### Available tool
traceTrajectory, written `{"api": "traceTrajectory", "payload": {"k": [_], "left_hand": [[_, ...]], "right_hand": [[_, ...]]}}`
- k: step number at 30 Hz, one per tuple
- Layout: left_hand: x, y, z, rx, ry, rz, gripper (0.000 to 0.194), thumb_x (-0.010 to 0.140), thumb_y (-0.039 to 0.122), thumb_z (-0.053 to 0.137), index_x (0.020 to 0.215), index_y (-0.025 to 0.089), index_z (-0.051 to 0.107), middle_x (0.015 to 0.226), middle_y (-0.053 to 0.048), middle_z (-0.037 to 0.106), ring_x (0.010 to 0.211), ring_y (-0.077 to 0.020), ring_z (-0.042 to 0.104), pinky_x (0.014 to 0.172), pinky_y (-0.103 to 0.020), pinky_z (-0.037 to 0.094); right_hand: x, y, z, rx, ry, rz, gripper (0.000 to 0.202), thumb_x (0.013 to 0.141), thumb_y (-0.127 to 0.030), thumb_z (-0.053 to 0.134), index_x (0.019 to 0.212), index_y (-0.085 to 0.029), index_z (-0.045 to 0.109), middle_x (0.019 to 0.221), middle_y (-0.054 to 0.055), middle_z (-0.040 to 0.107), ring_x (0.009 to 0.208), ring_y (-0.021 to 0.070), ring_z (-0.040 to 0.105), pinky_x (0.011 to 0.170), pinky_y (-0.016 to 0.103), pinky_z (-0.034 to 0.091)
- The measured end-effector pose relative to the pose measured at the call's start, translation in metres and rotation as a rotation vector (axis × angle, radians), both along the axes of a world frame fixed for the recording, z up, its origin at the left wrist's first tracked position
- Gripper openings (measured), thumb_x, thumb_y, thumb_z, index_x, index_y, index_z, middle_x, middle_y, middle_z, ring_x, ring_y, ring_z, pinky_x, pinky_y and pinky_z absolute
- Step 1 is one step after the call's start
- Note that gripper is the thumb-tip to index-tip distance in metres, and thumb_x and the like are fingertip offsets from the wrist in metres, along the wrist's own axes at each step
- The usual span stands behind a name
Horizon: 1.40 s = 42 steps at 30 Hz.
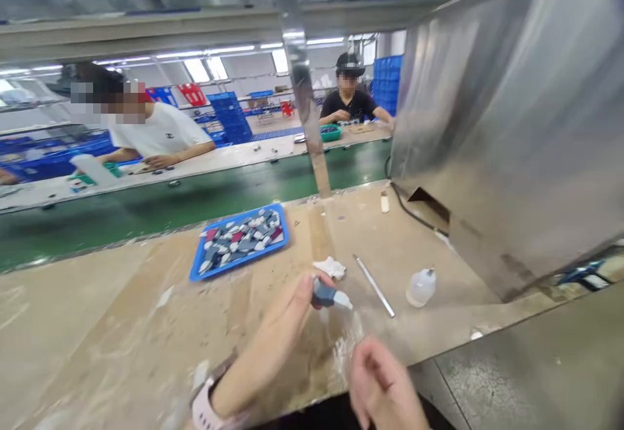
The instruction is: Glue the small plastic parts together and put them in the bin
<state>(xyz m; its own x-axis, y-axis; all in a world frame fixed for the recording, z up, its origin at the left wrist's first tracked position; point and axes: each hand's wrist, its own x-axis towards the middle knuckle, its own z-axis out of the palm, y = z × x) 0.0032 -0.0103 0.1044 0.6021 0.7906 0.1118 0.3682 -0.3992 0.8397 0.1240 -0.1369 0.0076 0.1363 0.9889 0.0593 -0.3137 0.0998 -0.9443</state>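
Observation:
My left hand (298, 303) is closed, pinching a small grey-blue piece with a white tip (329, 294) between thumb and fingers above the bench; the exact kind of piece cannot be told. Lower right, near the bench's front edge, my right hand (383, 388) is loosely curled with a gap between thumb and fingers, and nothing shows in it. Just beyond the left fingers lies a crumpled white scrap (331, 267). A slim silver pen-like tool (374, 287) rests right of the held piece. Further right stands a small translucent bottle (420, 288).
A blue tray (196, 272) full of grey, white and dark red pieces sits back left. Sheet metal (502, 125) walls the right side, with a black cable (414, 214) at its foot. A metal post (305, 92) rises behind. Two people work across the green belt (234, 186).

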Motion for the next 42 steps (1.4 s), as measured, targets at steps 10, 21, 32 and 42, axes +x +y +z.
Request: {"api": "traceTrajectory", "payload": {"k": [10, 21, 32, 42], "left_hand": [[-0.036, -0.099, -0.032, 0.015, -0.295, 0.112, 0.039, 0.107, 0.047, 0.033, 0.121, 0.027, 0.063, 0.104, -0.005, 0.066, 0.098, -0.0184, 0.062, 0.088, -0.03, 0.049], [-0.044, -0.11, -0.046, 0.46, -0.297, 0.315, 0.025, 0.099, 0.018, 0.057, 0.122, 0.018, 0.067, 0.109, -0.006, 0.073, 0.101, -0.0153, 0.069, 0.09, -0.025, 0.057], [-0.034, -0.11, -0.044, 0.483, -0.357, 0.421, 0.018, 0.098, 0.012, 0.058, 0.111, 0.014, 0.07, 0.098, -0.002, 0.075, 0.091, -0.0095, 0.071, 0.083, -0.017, 0.057], [-0.034, -0.103, -0.061, 0.631, -0.285, 0.347, 0.027, 0.094, 0.012, 0.061, 0.12, 0.013, 0.069, 0.103, -0.007, 0.076, 0.093, -0.0172, 0.073, 0.083, -0.027, 0.062]], "right_hand": [[-0.017, -0.012, 0.022, 0.605, -0.574, -0.43, 0.008, 0.098, -0.019, 0.063, 0.106, -0.018, 0.062, 0.077, 0.002, 0.07, 0.065, 0.012, 0.068, 0.06, 0.018, 0.055], [-0.019, -0.017, 0.038, 0.474, -0.608, -0.246, 0.017, 0.097, -0.023, 0.062, 0.114, -0.021, 0.062, 0.085, 0.004, 0.072, 0.072, 0.0144, 0.071, 0.061, 0.02, 0.058], [-0.02, -0.022, 0.032, 0.475, -0.534, -0.214, 0.029, 0.092, -0.01, 0.06, 0.118, -0.021, 0.063, 0.082, 0.005, 0.068, 0.067, 0.017, 0.068, 0.054, 0.026, 0.057], [-0.019, -0.018, 0.024, 0.325, -0.489, -0.3, 0.008, 0.097, -0.027, 0.064, 0.105, -0.024, 0.065, 0.073, 0.0, 0.066, 0.056, 0.012, 0.062, 0.049, 0.02, 0.049]]}}
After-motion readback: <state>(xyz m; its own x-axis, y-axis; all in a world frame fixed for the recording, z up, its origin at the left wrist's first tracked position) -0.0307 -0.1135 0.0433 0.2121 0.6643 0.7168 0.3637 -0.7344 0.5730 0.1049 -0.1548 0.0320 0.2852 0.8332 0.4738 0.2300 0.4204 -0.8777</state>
